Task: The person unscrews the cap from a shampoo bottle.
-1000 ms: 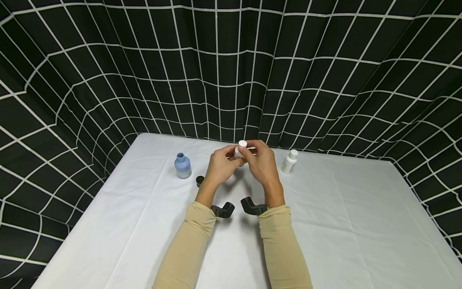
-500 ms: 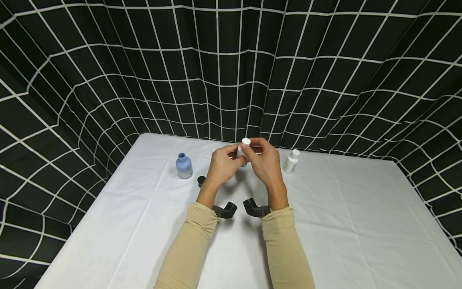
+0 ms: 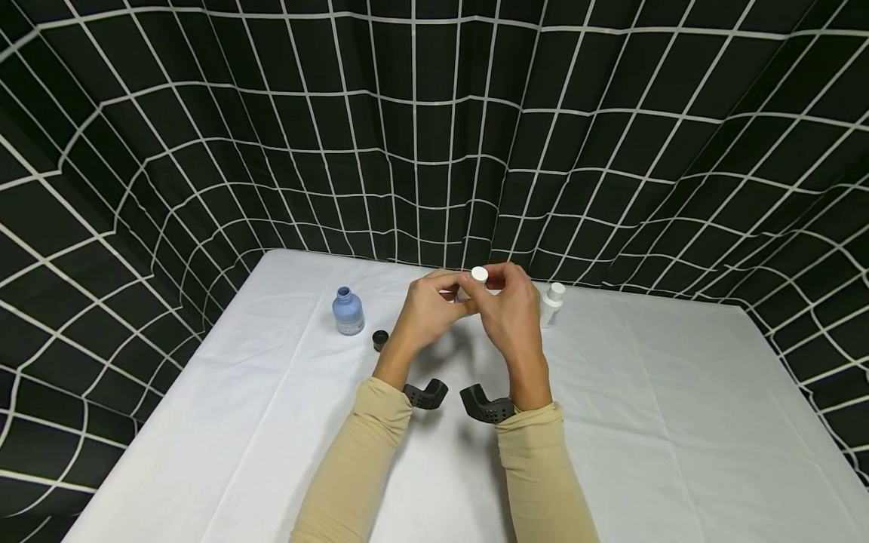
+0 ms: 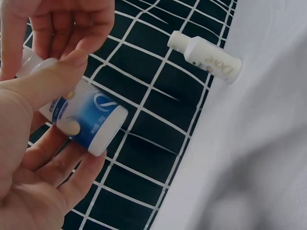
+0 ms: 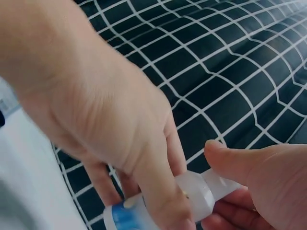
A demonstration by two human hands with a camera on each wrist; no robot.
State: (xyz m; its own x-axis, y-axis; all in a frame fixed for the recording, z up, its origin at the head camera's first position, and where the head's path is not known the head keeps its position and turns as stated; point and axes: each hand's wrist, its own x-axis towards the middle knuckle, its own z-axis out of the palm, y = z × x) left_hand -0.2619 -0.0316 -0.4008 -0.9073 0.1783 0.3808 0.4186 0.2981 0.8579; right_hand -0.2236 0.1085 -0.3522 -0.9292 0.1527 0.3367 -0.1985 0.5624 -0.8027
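Note:
In the head view, my two hands meet over the table's far part around one small bottle. My left hand [image 3: 429, 309] grips the body of this white and blue bottle [image 4: 98, 117], thumb across its upper part and fingers beneath, as the left wrist view shows. With thumb and fingers, my right hand [image 3: 511, 309] pinches its white cap [image 3: 479, 274] at the neck end. The bottle is held up off the cloth, tilted, with its base toward the lower right in the left wrist view. Fingers hide most of its body in the head view.
A capless blue bottle [image 3: 348, 314] stands to the left. Beside my left wrist lies a black cap [image 3: 380, 341]. To the right stands a white Dove bottle [image 4: 213, 60], partly behind my right hand in the head view. A black gridded curtain [image 3: 434, 128] borders the white-clothed table [image 3: 645, 422].
Both hands have shifted slightly right with the bottle, and its cap top now faces the head camera more. My right hand now overlaps the standing white bottle in that view.

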